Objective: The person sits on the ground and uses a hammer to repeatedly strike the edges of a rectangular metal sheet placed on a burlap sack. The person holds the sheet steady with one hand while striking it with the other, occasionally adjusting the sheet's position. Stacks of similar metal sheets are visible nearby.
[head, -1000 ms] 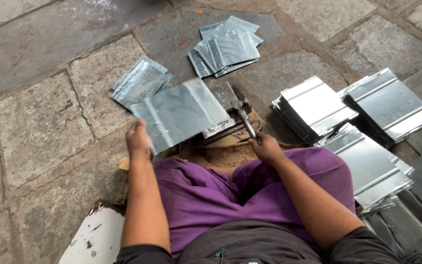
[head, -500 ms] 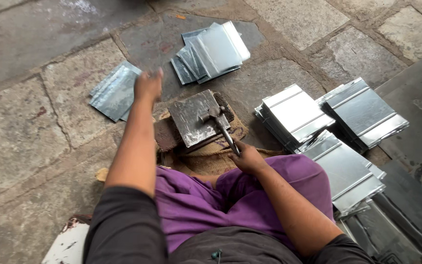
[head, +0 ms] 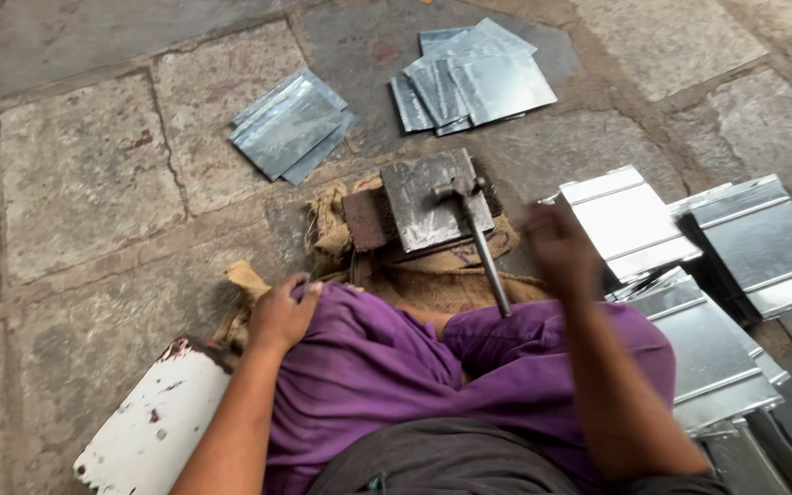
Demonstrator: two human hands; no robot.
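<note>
My left hand point(head: 281, 316) rests on my purple-clad knee, fingers spread over the cloth, holding nothing. My right hand point(head: 556, 247) is blurred in motion beside a stack of folded metal sheets point(head: 630, 220) on the right, with nothing visible in it. A hammer point(head: 480, 247) lies loose, its head on a flat steel block point(head: 423, 206) and its handle pointing toward me. The block sits on burlap sacking point(head: 327, 220) in front of my legs.
A small pile of flat metal sheets point(head: 291, 124) lies on the stone floor at upper left, another pile point(head: 474, 78) farther back. More folded-sheet stacks point(head: 753, 238) point(head: 717, 357) crowd the right side. A white, paint-chipped object point(head: 148, 426) sits at lower left.
My left hand set a metal sheet on the upper-left pile and came back to my knee. My right hand let go of the hammer and moved right toward the stacks.
</note>
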